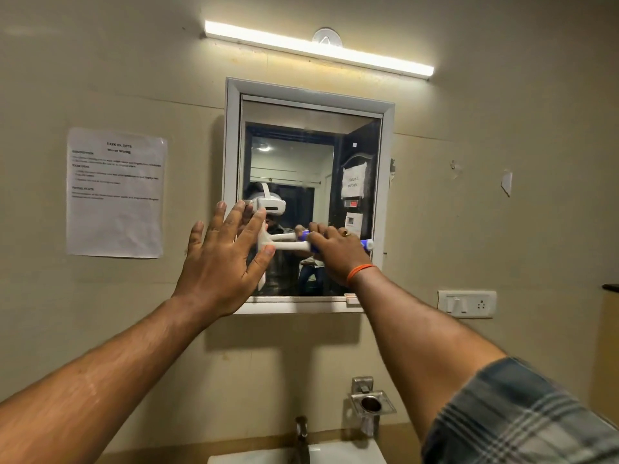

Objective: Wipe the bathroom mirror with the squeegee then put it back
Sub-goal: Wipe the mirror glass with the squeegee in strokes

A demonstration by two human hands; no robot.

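Observation:
The bathroom mirror (311,145) hangs on the wall in a white frame. My right hand (335,252) grips the blue part of the handle of a white squeegee (291,246). Its handle lies level, and its blade stands upright against the lower left of the glass, mostly hidden behind my left hand. My left hand (224,259) is spread flat, fingers apart, over the mirror's lower left edge and frame. It holds nothing. An orange band circles my right wrist.
A printed sheet (115,192) is taped to the wall left of the mirror. A tube light (318,48) glows above. A switch plate (467,303) sits lower right. Below are a metal holder (371,404), a tap (301,430) and a white basin (348,455).

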